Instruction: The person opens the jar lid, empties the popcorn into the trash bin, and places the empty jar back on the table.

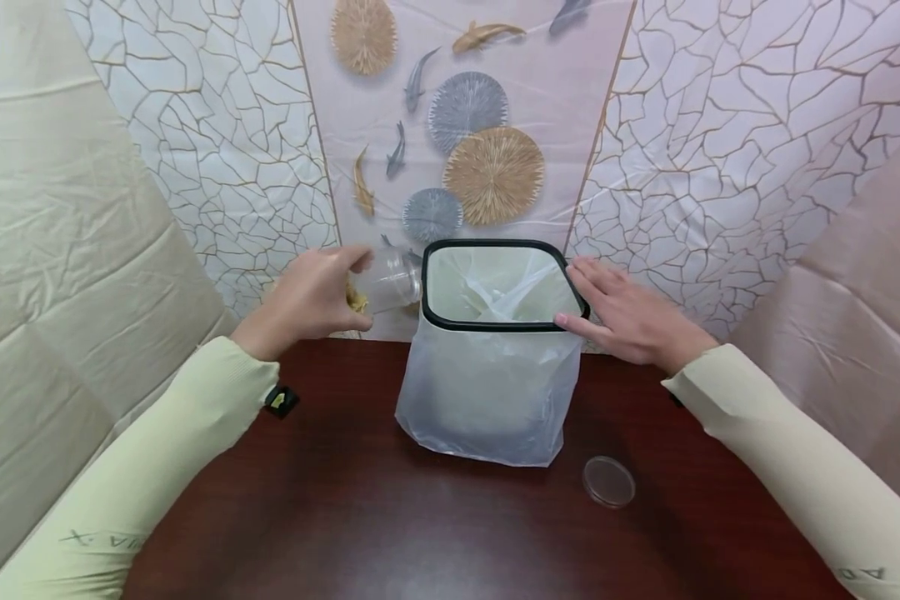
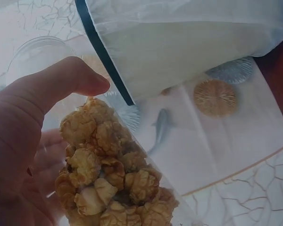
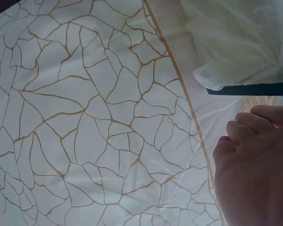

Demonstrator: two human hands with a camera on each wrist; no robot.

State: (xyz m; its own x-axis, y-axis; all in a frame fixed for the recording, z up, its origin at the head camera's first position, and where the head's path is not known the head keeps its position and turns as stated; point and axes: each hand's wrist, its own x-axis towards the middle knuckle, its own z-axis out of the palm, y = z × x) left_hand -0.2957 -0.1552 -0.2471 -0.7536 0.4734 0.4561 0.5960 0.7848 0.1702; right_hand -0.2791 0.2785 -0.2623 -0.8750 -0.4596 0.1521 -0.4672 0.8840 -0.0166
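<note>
My left hand (image 1: 311,293) grips a clear plastic jar (image 1: 392,279), tipped on its side with its mouth toward the bin. Caramel popcorn (image 2: 115,174) fills the jar's lower part, close up in the left wrist view. In the middle stands a trash bin (image 1: 495,326) with a black rim, lined with a translucent white bag (image 1: 487,400) that hangs over its outside. My right hand (image 1: 630,312) lies with extended fingers at the rim's right side, thumb at the front corner. In the right wrist view its fingers show just below the rim.
A round clear lid (image 1: 608,482) lies on the dark red-brown table (image 1: 330,508), to the right in front of the bin. Behind the bin hangs a patterned cloth (image 1: 240,125); beige cloth (image 1: 37,208) closes off both sides.
</note>
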